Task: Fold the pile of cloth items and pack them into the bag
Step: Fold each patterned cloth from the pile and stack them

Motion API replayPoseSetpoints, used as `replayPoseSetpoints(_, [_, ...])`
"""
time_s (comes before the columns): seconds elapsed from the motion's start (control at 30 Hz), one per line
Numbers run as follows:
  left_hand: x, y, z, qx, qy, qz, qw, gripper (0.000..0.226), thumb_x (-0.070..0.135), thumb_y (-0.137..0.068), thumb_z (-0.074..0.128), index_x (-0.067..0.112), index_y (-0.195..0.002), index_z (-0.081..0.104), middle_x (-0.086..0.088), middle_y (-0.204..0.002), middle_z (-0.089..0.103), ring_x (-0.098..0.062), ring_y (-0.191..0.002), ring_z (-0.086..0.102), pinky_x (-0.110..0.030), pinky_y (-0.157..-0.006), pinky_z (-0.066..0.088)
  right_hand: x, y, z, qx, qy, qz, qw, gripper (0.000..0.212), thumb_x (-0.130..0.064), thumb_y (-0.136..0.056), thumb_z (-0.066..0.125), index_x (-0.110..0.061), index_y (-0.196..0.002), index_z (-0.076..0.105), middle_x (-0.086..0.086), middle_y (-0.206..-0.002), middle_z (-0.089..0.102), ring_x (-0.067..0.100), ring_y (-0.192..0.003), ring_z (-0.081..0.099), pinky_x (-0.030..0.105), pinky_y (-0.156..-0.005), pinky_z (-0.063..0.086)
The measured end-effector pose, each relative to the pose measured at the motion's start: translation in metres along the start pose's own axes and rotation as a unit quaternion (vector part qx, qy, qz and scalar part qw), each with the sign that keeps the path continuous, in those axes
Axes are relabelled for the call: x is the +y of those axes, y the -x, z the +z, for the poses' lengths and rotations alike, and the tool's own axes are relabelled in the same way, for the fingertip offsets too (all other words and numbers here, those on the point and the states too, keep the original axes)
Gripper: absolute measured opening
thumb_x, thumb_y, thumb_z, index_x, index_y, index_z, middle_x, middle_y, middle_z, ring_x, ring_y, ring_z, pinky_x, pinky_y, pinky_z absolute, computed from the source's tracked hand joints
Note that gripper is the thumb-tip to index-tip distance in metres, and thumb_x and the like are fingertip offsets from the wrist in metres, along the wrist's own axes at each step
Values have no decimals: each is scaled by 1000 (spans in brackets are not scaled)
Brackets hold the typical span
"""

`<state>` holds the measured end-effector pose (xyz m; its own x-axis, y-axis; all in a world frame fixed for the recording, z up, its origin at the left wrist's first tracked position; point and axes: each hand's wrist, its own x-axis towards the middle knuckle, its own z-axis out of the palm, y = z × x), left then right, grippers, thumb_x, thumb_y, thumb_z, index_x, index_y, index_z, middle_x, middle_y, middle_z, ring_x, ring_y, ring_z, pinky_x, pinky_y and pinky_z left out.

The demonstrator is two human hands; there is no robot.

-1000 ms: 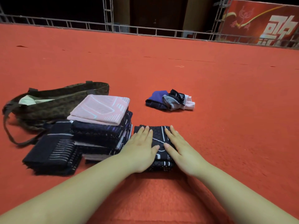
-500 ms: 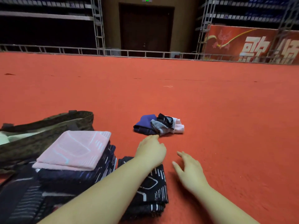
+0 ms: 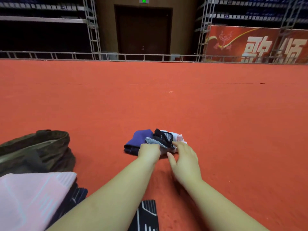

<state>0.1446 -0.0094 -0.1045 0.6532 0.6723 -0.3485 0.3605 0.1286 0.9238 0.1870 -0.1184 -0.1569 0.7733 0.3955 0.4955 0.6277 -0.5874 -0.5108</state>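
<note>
- Two of your hands reach the small unfolded pile of cloth items (image 3: 155,141) on the red carpet floor (image 3: 216,114).
- Your left hand (image 3: 148,151) curls its fingers on the pile's grey striped piece.
- Your right hand (image 3: 184,158) lies open, fingertips touching the pile's pale pink edge.
- Olive fabric bag (image 3: 36,149) sits far left, behind the folded pink cloth stack (image 3: 33,195).

Large white characters "歌颂" stand on the red banner (image 3: 256,45).
</note>
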Motion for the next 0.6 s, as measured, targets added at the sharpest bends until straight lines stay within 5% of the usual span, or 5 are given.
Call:
replayPoseSetpoints(0.1, [-6,-17,3,81,-4,-10,997,26,12,-90,55,-2,-111,61,-19,-95,65,-29,-78,56,-32,-65,40,1,-26,12,40,50,-43,997,34,-27,-70,63,-11,-99,69,7,-100,69,33,-95,65,48,-86,50])
replayPoseSetpoints(0.27, [-7,-29,9,103,14,-13,994,23,16,-90,59,2,-108,65,-17,-106,66,-29,-84,56,-30,-72,41,7,-49,29,41,78,-32,996,26,-17,-63,83,-11,-85,72,9,-99,69,32,-94,65,51,-90,47])
replayPoseSetpoints(0.37, [-5,-32,7,104,39,-41,993,32,17,-90,62,-1,-116,60,-17,-114,63,-27,-88,54,-29,-77,39,6,-49,30,64,36,-38,997,7,-18,-74,72,-14,-78,69,5,-98,70,30,-94,64,46,-91,45])
replayPoseSetpoints(0.5, [-2,-26,1,47,127,-75,988,40,17,-91,63,-6,-122,55,-14,-97,60,-24,-83,52,-30,-74,46,-3,-34,9,92,-108,11,990,5,-13,-87,63,-16,-85,67,-5,-105,67,16,-95,60,27,-88,42])
replayPoseSetpoints(0.6, [9,-5,6,5,191,-67,979,37,19,-93,59,-2,-123,54,-11,-99,53,-21,-84,51,-28,-71,44,-11,-15,-20,166,-258,95,947,12,-8,-87,64,-20,-83,64,-7,-101,64,8,-94,59,1,-78,37])
